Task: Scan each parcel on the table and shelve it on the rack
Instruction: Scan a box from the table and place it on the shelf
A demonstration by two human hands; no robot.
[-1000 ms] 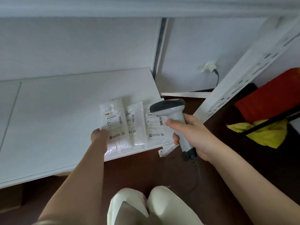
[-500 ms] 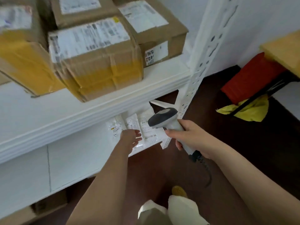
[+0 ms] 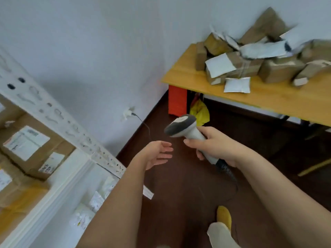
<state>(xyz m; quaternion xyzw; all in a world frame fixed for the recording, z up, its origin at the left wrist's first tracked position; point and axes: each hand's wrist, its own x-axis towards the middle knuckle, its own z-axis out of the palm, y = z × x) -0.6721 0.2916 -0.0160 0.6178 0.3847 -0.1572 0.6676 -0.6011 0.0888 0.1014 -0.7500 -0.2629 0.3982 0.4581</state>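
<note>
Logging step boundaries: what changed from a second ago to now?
The left hand left the white pouches on the lower shelf and now hangs open, empty, over the floor. The view swung toward the table of parcels. The right hand keeps its grip on the scanner.

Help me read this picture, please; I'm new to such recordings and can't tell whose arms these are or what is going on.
A camera worn on a person's head looks down at their own bare arms. The right hand grips a grey and white handheld barcode scanner. The left hand is open and holds nothing. Brown cardboard boxes and white bag parcels are piled on the yellow wooden table. Left, the white metal rack already holds labelled cardboard boxes.
</note>
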